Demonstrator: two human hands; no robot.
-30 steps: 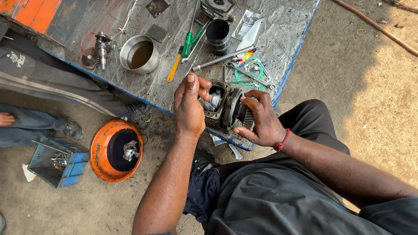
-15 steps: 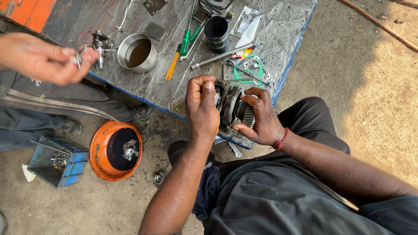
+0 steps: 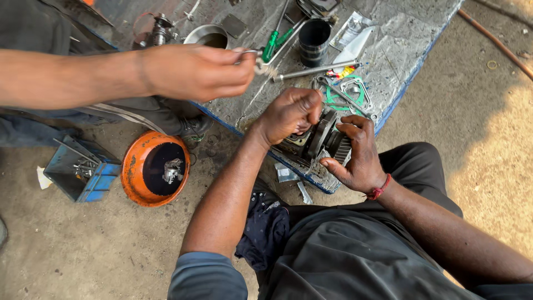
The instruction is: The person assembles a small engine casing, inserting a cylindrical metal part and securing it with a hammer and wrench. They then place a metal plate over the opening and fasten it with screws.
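Head view, looking down from a seated person's lap. Nearest, the person's right hand (image 3: 358, 153) cups a dark, ribbed machine part (image 3: 319, 141) from the right, fingers half open around its toothed end. The part rests at the near edge of a foil-covered bench (image 3: 400, 39), its long axis running left to right between both hands. The left hand (image 3: 291, 114) is fisted on top of it, fingers curled tight; whatever they grip is hidden. Beyond lie green gaskets (image 3: 341, 94) and a black cylinder (image 3: 313, 36). Farther left, another person's hand (image 3: 194, 72) pinches a small metal piece. An orange bowl (image 3: 155, 169) sits on the floor.
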